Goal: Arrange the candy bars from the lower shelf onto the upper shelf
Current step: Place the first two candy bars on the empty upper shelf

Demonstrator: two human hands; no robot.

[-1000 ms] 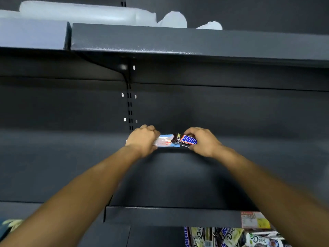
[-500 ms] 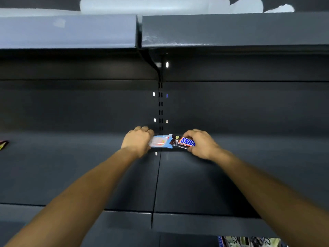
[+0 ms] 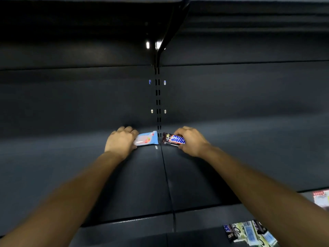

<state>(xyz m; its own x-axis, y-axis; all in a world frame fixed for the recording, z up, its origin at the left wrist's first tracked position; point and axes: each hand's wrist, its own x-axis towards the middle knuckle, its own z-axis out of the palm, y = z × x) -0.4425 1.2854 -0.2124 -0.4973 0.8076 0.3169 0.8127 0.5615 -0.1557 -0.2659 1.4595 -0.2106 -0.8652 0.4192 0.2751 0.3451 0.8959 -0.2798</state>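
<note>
Dark grey shelving fills my view. Nearest, at the bottom right below the shelf edge, I see a jumble of wrapped bars [image 3: 249,232], too overlapped for me to count, and one printed label [image 3: 321,199] at the right edge. Above runs the upper shelf [image 3: 124,184], two boards meeting at one seam. On it I count two hands and two bars, close to the back panel. My left hand [image 3: 121,141] curls round one end of the blue bar [image 3: 147,138]; my right hand [image 3: 191,140] curls round one end of the Snickers [image 3: 173,139]. The two lie end to end, just apart, either side of the seam. Behind stands one slotted upright [image 3: 157,104].
</note>
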